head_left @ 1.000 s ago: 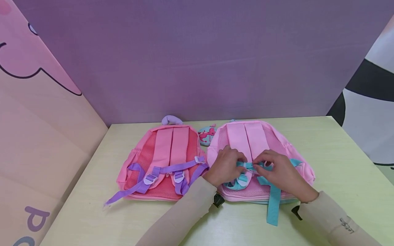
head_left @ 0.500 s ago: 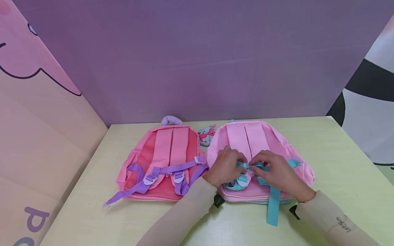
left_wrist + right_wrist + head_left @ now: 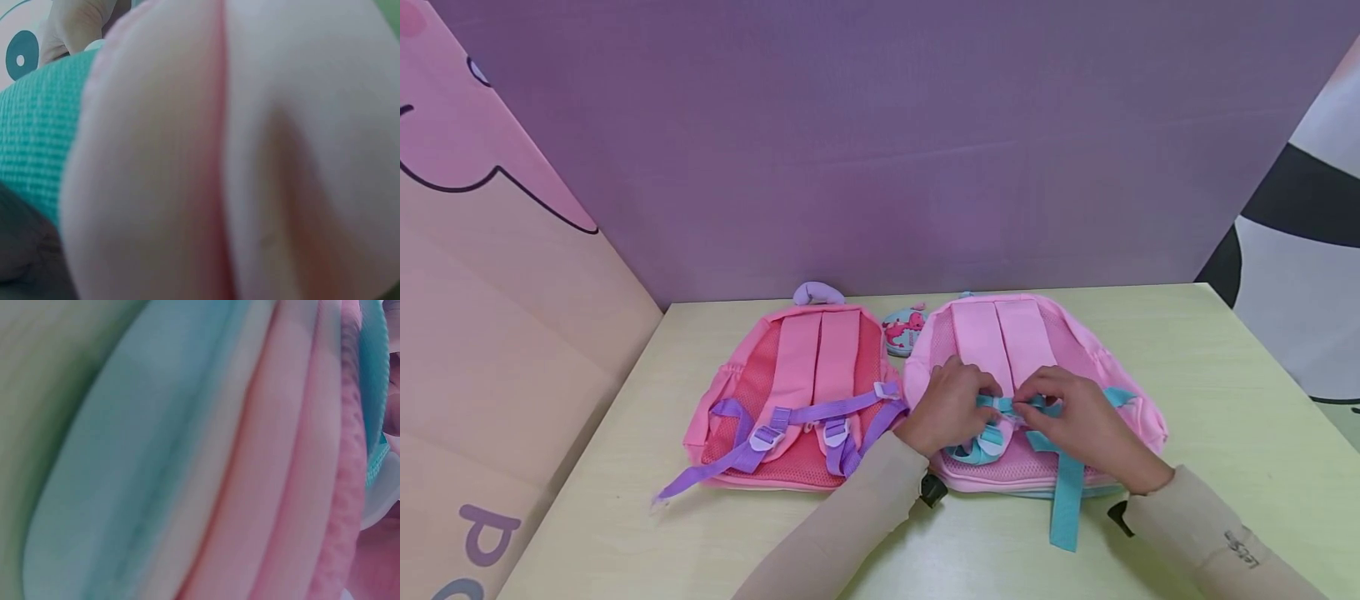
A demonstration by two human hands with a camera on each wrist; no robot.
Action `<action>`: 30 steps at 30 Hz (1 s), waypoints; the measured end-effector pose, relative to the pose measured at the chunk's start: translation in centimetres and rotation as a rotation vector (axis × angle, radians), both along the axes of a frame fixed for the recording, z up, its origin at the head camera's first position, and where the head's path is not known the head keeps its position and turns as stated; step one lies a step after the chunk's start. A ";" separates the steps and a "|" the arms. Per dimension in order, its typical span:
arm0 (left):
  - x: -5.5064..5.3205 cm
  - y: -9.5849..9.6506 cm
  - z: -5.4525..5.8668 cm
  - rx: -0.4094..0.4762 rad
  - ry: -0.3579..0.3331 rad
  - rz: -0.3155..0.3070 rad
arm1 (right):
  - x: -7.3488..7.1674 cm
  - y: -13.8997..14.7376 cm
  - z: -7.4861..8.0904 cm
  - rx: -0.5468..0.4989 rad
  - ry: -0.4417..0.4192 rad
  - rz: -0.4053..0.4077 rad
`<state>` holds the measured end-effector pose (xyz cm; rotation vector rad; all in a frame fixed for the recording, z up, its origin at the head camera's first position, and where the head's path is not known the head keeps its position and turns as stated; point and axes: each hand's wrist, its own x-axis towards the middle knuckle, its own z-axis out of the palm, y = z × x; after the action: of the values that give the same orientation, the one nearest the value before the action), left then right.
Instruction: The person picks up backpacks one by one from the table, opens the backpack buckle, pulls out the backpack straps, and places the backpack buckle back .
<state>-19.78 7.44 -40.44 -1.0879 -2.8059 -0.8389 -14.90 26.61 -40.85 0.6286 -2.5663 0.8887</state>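
A light pink backpack [image 3: 1071, 346] lies back-panel up at the right of the table in the head view. Across its lower part runs a teal strap [image 3: 1003, 404]; a loose teal tail [image 3: 1066, 512] hangs over the front edge. My left hand [image 3: 949, 406] pinches the strap near the bag's middle. Just right of it, my right hand [image 3: 1086, 421] pinches the same strap between thumb and fingers, the fingertips close together. A pale adjuster buckle [image 3: 991, 440] sits below the left fingers. Blurred bag fabric [image 3: 150, 156] fills most of the left wrist view.
To the left lies a coral pink backpack [image 3: 752, 375] with purple straps [image 3: 842, 407]. Between the bags is a small teal pouch [image 3: 901, 331] with a pink print. The pale table [image 3: 625, 450] meets a purple panel [image 3: 925, 150] behind and a printed panel [image 3: 497, 317] at left.
The right fingertips shift slightly left along the teal strap, then back slightly right. My left hand and both backpacks keep their places.
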 end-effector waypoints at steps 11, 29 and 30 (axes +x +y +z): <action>0.0 0.0 0.0 -0.009 -0.006 0.008 | 0.3 0.3 0.2 0.004 -0.012 -0.016; 0.0 0.0 0.2 -0.041 0.012 0.006 | -0.1 0.1 0.1 -0.001 -0.037 0.026; 0.0 0.0 0.2 -0.044 0.011 0.008 | -0.2 0.0 0.2 -0.008 -0.047 0.032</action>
<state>-19.79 7.47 -40.29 -1.0824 -2.8301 -0.7719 -15.08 26.58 -40.70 0.6562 -2.5999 0.9339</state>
